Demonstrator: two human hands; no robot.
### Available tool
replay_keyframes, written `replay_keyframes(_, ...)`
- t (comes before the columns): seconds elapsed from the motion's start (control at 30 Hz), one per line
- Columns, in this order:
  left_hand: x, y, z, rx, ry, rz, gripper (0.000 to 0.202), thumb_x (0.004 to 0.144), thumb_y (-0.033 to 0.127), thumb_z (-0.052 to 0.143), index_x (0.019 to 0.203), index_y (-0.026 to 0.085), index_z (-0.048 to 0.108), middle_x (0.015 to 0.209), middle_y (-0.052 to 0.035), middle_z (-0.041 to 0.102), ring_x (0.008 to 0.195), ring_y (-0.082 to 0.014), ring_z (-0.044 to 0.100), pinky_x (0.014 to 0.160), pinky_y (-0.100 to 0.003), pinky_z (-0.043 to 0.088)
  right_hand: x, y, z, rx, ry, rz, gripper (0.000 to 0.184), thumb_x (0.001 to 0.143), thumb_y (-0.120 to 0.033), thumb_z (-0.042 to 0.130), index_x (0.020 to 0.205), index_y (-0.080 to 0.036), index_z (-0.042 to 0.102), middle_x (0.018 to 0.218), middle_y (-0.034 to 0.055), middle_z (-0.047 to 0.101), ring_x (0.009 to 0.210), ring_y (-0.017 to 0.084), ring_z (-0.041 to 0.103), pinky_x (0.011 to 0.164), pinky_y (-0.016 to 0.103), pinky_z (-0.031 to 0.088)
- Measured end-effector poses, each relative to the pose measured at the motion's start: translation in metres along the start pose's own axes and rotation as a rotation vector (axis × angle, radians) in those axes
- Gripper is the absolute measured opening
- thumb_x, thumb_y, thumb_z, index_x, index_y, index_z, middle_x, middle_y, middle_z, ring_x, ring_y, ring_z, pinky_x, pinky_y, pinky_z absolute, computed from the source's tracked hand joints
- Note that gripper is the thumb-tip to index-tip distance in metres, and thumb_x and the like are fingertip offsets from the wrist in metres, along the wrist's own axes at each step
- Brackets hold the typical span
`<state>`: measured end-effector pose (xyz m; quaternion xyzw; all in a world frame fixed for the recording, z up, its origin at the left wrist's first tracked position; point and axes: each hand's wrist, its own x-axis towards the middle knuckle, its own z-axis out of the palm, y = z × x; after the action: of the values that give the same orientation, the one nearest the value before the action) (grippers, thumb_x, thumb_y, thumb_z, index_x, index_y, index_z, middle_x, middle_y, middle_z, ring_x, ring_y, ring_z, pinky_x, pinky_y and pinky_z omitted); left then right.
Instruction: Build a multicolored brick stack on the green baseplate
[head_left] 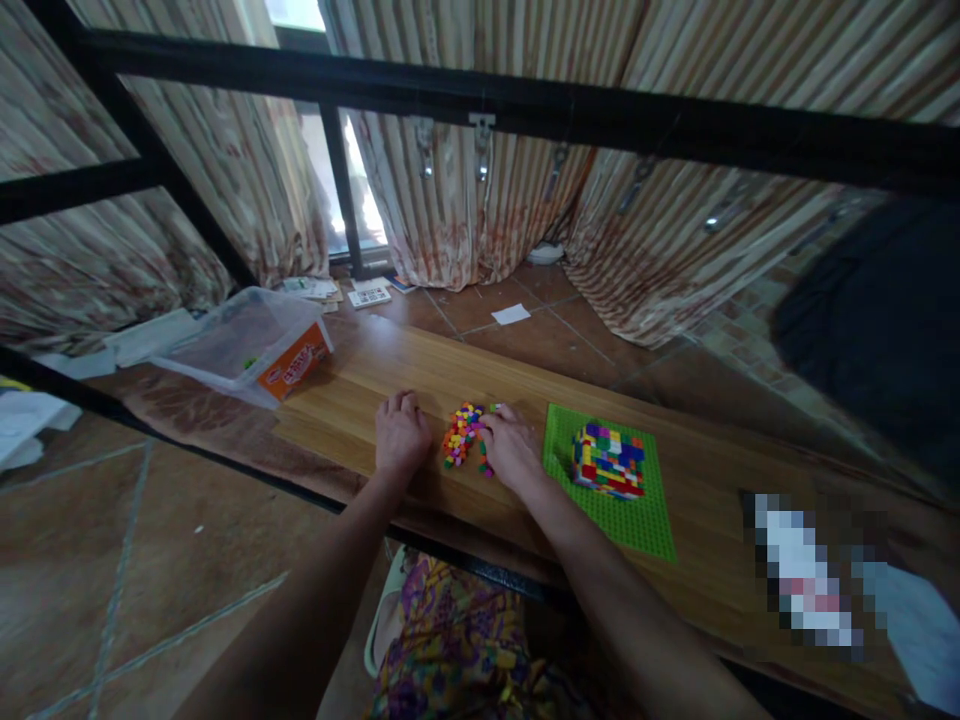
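Note:
A small pile of loose, bright toy building bricks (458,437) lies on the wooden tabletop. My left hand (403,432) rests just left of the pile with its fingers curled in; whatever may be inside is hidden. At the pile's right edge, my right hand (511,443) has its thumb and fingers bent together among the bricks. Its fingertips are too small and blurred to show what they grip. To the right, a multicoloured block structure (609,462) stands on a green studded baseplate (654,525), apart from both hands.
A clear plastic bin (217,335) with an orange label stands at the table's left end. The wooden table (420,355) has a dark metal frame bar (480,95) crossing beyond it. Blurred-out items (802,575) lie at the right, and a dark rounded shape (877,310) is behind.

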<state>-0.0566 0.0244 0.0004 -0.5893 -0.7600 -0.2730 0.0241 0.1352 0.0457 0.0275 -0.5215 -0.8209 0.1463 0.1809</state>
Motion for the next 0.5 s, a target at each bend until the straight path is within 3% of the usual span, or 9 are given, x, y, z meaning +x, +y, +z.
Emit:
replay_keyframes(0.2,0.000,0.001,-0.001,-0.005,-0.002,-0.008,0.033,0.088,0.019,0.042,0.111,0.011,0.064,0.118,-0.0167,0.063,0.111,-0.0319,0.055,0.100,-0.046,0.042,-0.003,0.018,-0.005,0.080,0.015,-0.019,0.014,0.089,-0.017,0.059,0.083,-0.021,0.071,0.097,0.0056,0.062,0.096,0.020,0.060,0.090,0.032,0.044)
replay_keyframes(0.5,0.000,0.001,-0.001,-0.028,0.001,-0.012,0.032,0.087,0.018,0.043,0.112,0.013,0.064,0.119,-0.0169,0.063,0.112,-0.0319,0.055,0.101,-0.047,0.041,-0.009,0.018,-0.006,0.068,0.008,-0.067,0.017,0.091,-0.021,0.057,0.096,-0.021,0.073,0.105,0.0078,0.063,0.103,0.022,0.058,0.096,0.035,0.043)
